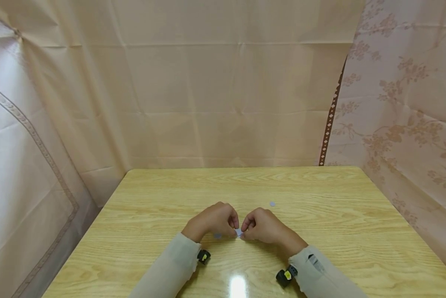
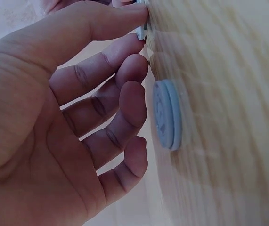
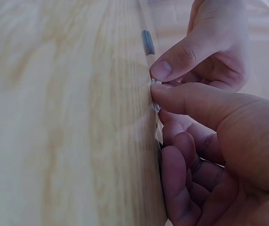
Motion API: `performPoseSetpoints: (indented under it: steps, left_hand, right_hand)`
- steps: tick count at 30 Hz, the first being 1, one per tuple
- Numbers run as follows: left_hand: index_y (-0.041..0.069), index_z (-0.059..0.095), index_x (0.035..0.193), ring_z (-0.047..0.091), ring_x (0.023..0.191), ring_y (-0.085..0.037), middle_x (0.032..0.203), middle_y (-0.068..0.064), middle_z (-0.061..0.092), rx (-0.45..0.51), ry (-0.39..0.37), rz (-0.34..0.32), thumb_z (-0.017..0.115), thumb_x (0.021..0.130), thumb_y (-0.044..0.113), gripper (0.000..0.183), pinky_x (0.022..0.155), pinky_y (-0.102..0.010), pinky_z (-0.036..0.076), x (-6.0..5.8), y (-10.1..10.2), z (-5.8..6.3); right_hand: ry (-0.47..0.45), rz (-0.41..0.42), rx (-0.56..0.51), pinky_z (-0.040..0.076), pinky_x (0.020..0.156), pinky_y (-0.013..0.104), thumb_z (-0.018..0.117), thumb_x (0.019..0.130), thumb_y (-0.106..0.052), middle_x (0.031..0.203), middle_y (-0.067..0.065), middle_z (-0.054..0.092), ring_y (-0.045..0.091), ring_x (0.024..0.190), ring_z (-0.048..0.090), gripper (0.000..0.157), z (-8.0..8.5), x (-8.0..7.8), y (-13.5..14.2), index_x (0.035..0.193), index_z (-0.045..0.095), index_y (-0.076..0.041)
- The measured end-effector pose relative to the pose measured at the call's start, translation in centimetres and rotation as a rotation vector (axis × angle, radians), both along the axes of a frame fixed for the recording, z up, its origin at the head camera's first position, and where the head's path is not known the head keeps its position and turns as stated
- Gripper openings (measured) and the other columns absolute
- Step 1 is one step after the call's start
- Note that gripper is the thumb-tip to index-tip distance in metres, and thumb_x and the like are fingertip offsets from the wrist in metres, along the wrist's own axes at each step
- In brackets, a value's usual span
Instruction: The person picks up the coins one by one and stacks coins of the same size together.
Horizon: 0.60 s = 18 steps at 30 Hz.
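Low over the tabletop my left hand (image 1: 215, 219) and right hand (image 1: 265, 225) meet, thumbs and fingertips pinching a small pale coin-like disc (image 1: 239, 232) from either side. Fingers cover most of that disc; only a sliver of its edge (image 2: 141, 33) shows in the left wrist view. Beside the left hand, two more pale blue-grey discs (image 2: 167, 115) lie stacked flat on the table, the top one with a raised pattern. The left hand's other fingers are bent loosely above the wood. Curled under in the right wrist view, the right hand's other fingers (image 3: 174, 179) sit close to the surface.
Another small pale disc (image 1: 272, 204) lies farther back on the wood-grain table (image 1: 152, 198), beyond the right hand. Beige curtains (image 1: 223, 103) hang behind the table's far edge, and a flowered curtain (image 1: 413, 103) borders the right side.
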<state>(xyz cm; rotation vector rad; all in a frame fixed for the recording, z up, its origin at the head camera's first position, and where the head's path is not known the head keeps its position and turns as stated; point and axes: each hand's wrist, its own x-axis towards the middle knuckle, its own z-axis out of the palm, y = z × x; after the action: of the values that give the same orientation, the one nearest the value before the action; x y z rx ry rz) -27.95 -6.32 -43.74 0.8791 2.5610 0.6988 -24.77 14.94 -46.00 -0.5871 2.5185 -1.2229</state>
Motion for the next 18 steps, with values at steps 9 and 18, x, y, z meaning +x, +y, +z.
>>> performPoseSetpoints:
  steps: [9, 18]
  left_hand:
    - [0.021, 0.072, 0.076, 0.058, 0.060, -0.006, 0.070, 0.010, 0.068, 0.007, 0.004, -0.009, 0.087, 0.081, 0.014, 0.017, 0.059, -0.023, 0.051, 0.16, 0.10, 0.05]
    - [0.022, 0.072, 0.076, 0.058, 0.059, -0.006, 0.070, 0.010, 0.068, 0.006, 0.008, -0.012, 0.087, 0.081, 0.015, 0.017, 0.058, -0.022, 0.051, 0.14, 0.13, -0.04]
  right_hand:
    - [-0.015, 0.000, -0.018, 0.043, 0.055, 0.023, 0.086, 0.084, -0.015, 0.072, 0.001, 0.066, 0.010, 0.061, 0.052, 0.011, 0.12, 0.09, -0.09, 0.085, 0.075, -0.012]
    - [-0.015, 0.002, -0.008, 0.044, 0.056, 0.024, 0.085, 0.084, -0.012, 0.071, 0.000, 0.066, 0.010, 0.061, 0.052, 0.009, 0.05, 0.01, -0.09, 0.086, 0.076, -0.012]
